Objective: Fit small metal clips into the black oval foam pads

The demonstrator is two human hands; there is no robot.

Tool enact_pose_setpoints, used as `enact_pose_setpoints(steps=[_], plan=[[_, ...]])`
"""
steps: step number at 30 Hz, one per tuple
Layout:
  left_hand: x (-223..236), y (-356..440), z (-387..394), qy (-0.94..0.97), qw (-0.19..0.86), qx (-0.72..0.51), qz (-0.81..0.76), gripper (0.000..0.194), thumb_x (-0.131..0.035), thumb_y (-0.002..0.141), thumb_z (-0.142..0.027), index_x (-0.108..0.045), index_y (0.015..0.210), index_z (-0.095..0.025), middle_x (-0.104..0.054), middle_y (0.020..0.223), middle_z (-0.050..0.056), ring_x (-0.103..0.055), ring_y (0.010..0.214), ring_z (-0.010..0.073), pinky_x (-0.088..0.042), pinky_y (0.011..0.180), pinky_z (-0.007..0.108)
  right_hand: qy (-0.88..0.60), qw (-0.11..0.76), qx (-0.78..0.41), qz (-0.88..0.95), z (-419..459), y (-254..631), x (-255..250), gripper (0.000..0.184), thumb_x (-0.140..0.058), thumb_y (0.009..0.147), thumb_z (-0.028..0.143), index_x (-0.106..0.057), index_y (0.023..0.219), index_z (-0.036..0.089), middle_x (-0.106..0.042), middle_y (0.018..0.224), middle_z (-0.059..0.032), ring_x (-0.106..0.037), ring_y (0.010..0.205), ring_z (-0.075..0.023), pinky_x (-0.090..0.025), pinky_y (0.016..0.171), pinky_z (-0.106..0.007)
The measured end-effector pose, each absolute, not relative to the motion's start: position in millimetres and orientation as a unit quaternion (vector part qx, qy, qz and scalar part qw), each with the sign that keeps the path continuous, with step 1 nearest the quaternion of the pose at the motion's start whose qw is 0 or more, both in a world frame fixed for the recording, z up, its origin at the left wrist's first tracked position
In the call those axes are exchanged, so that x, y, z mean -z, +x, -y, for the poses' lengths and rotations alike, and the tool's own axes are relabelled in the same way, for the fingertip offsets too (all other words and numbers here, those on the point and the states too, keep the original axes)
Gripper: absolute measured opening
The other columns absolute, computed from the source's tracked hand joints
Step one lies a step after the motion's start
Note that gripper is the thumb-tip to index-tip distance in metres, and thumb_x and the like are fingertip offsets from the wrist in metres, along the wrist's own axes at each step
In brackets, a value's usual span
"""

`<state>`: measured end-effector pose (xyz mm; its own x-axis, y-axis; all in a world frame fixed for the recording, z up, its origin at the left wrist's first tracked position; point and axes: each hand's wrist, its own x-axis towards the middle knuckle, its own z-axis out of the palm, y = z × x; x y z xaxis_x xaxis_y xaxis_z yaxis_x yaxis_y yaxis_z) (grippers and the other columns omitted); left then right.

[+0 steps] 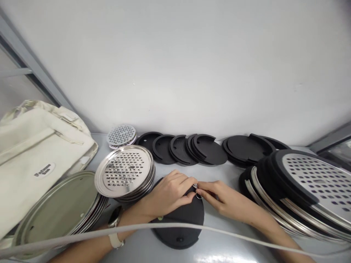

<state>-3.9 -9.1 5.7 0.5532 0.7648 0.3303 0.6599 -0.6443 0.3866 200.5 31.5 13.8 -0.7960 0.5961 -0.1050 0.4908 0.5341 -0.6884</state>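
Near the bench's front a black round disc (182,224) with a raised rim lies under my hands. My left hand (174,190) reaches over its far part, index finger and thumb closed at a small metal ring (199,196). From the other side my right hand (216,195) pinches the same ring between thumb and index finger. The ring is at the disc's far right edge; whether it passes through the disc is hidden by my fingers. A watch (115,223) is on my left wrist.
Perforated metal discs (124,171) are stacked left, beside olive round plates (63,208) and a cream bag (41,157). Black round holders (210,149) line the wall. Large perforated discs in black holders (319,182) lean right. A pale cable (153,225) crosses the foreground.
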Motion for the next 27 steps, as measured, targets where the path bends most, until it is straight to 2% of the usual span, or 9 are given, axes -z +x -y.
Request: enact_pose_setpoints(steps=[10, 17, 22, 27], plan=[[-2.6, -2.9, 7.9, 0.872, 0.090, -0.251, -0.410, 0.014, -0.049, 0.089, -0.022, -0.054, 0.102, -0.018, -0.062, 0.089, 0.004, -0.058, 0.088, 0.0181, -0.043, 0.082, 0.032, -0.318, 0.085, -0.356, 0.875, -33.6, 200.4, -11.1, 0.033, -0.034, 0.098, 0.031, -0.055, 0.077, 0.017, -0.055, 0.064, 0.0005, -0.046, 0.056, -0.0111, -0.034, 0.058, -0.024], [-4.1, -1.4, 8.3, 0.876, 0.085, -0.236, -0.412, 0.018, -0.050, 0.089, -0.025, -0.052, 0.105, -0.017, -0.061, 0.092, 0.005, -0.057, 0.091, 0.0190, -0.043, 0.086, 0.033, -0.322, 0.095, -0.372, 0.865, -30.2, 197.2, -12.8, 0.032, -0.032, 0.098, 0.031, -0.056, 0.083, 0.017, -0.058, 0.069, -0.0010, -0.051, 0.060, -0.0127, -0.036, 0.060, -0.024], [-7.0, -0.5, 10.2, 0.879, 0.068, -0.225, -0.415, 0.024, -0.042, 0.092, -0.022, -0.047, 0.115, -0.016, -0.059, 0.101, 0.008, -0.055, 0.095, 0.0211, -0.044, 0.086, 0.036, -0.336, 0.084, -0.363, 0.865, -28.4, 196.9, -10.2, 0.032, -0.032, 0.098, 0.032, -0.050, 0.076, 0.018, -0.051, 0.063, 0.0015, -0.046, 0.055, -0.0116, -0.034, 0.057, -0.023], [-9.4, -0.7, 10.6, 0.882, 0.079, -0.219, -0.410, 0.031, -0.043, 0.087, -0.017, -0.045, 0.119, -0.014, -0.058, 0.103, 0.009, -0.053, 0.096, 0.0219, -0.043, 0.087, 0.037, -0.335, 0.075, -0.356, 0.869, -26.7, 196.3, -11.1, 0.032, -0.032, 0.098, 0.031, -0.046, 0.073, 0.019, -0.047, 0.060, 0.0028, -0.042, 0.053, -0.0102, -0.031, 0.055, -0.023]])
